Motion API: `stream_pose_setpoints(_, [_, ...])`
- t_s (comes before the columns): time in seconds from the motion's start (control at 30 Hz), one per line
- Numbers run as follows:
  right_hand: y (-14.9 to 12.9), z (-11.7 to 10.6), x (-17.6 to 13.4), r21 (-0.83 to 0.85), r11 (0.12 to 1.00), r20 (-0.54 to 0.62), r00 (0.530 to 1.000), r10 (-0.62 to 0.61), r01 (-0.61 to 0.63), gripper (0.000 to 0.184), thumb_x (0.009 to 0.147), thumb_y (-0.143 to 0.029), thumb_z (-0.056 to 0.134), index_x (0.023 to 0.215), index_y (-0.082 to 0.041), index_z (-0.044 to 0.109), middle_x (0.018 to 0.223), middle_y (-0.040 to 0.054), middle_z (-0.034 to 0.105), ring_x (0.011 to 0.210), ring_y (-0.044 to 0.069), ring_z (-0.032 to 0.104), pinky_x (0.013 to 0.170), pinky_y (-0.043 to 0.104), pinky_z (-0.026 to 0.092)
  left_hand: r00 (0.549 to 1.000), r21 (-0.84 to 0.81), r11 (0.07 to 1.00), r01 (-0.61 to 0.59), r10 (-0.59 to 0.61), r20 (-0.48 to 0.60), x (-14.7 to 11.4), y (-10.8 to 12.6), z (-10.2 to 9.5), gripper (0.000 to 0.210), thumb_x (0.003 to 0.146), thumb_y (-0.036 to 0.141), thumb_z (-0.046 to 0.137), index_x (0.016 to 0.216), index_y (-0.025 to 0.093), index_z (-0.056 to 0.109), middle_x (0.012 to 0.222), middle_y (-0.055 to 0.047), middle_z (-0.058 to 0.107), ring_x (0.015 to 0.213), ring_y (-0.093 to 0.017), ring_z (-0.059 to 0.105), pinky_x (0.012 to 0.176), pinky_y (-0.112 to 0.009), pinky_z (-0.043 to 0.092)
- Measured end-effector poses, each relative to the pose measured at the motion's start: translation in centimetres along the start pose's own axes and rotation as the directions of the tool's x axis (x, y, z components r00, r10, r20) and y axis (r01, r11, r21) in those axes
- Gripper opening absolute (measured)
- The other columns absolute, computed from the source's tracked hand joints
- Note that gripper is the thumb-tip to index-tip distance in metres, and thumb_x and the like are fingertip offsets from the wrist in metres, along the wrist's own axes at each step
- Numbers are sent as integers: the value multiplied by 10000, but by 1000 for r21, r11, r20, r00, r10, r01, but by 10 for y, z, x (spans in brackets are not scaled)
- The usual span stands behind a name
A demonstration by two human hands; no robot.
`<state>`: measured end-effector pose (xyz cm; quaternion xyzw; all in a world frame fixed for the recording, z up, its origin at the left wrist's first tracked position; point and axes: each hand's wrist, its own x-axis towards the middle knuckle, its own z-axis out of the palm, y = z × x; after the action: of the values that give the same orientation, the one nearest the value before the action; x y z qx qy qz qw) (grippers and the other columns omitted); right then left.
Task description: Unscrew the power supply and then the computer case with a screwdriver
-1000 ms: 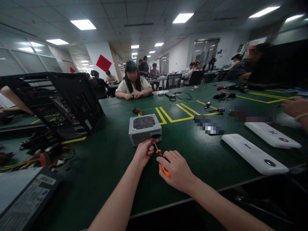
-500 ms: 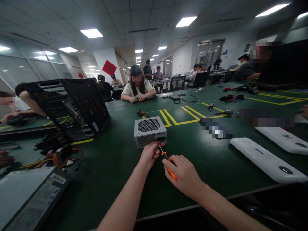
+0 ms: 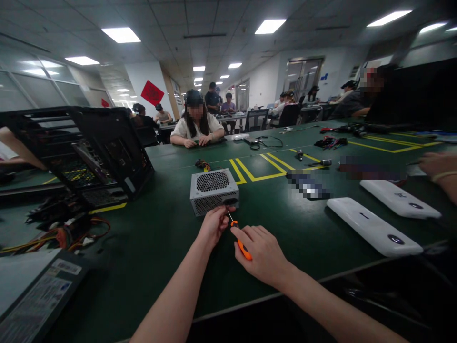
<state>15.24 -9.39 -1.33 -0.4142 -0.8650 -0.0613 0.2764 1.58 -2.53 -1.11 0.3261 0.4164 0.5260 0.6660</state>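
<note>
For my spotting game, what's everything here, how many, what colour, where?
Table: one, green, below
Holed box: one, grey, centre
Screwdriver: one, orange and black, centre
Computer case: one, black, left
Labelled box: one, grey, near left
Cables: several, multicoloured, about tabletop
Oblong devices: two, white, right
Pixelated items: two, mostly dark, right
Tape: several strips, yellow, tabletop
People: several, mixed clothing, throughout
Lights: several, white, ceiling
Wall decorations: two, red, background
Left hand: one, bare, by holed box
Right hand: one, bare, on screwdriver
</note>
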Motion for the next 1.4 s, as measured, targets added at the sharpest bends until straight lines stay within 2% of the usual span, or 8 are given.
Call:
stream_pose_setpoints(0.13, [-2,0,1,-5,1000,8,1000,-29,29,192,774,-220,429,916,-178,551,759,48,513,697,154,455,649,293,333,999,21,999,-35,35,0,0,0,0,108,691,162,538,745,68,537,555,-19,539,338,5,277,318,-143,122])
stream_pose_setpoints(0.33, [-5,-3,1,89,995,-12,999,-53,54,324,742,-275,466,1031,-133,499,815,65,518,748,167,462,690,306,344,998,41,998,-46,45,33,3,-4,-3,165,654,216,610,669,80,517,490,24,493,317,22,238,310,-132,111])
stream_pose_setpoints(0.63, [-2,0,-1,-98,995,-56,998,-2,-4,204,784,-213,413,902,-189,579,747,45,477,677,143,432,615,269,292,999,-11,999,-43,43,-7,7,-7,-3,138,666,168,611,663,78,506,590,-20,546,339,30,266,295,-112,146])
stream_pose_setpoints(0.77, [-2,1,-2,-95,995,-79,996,36,-44,199,797,-218,399,889,-198,575,746,39,483,660,136,430,622,265,293,998,-61,997,47,-44,48,4,-4,-6,93,709,140,568,720,57,528,664,-51,557,360,33,285,296,-91,170])
stream_pose_setpoints(0.9, [-3,1,-2,-69,997,-70,997,33,-37,198,782,-236,417,903,-193,567,751,38,491,677,137,447,640,264,306,997,-70,996,62,-59,41,4,-2,-5,25,742,85,510,730,64,516,619,-33,532,346,35,273,290,-78,162])
stream_pose_setpoints(1.03, [-4,1,-2,-57,998,-53,998,-21,18,222,755,-252,443,928,-167,554,745,41,510,691,145,468,646,272,316,998,-48,997,63,-63,9,5,-2,-3,81,747,80,504,668,68,495,572,-25,514,328,34,263,279,-81,152])
stream_pose_setpoints(1.2, [-4,1,-3,-28,1000,-36,999,-15,14,246,761,-243,436,974,-171,536,727,31,530,670,139,479,636,265,326,996,-23,996,85,-85,-2,7,0,-2,136,728,100,539,609,75,478,536,-13,496,322,36,261,275,-83,152])
stream_pose_setpoints(1.4, [-6,-1,-1,-39,999,12,1000,-11,11,238,764,-247,437,971,-166,522,825,61,509,713,147,468,648,269,331,994,6,994,110,-110,7,9,1,-3,161,722,114,549,589,84,464,507,-4,482,319,33,264,280,-87,145])
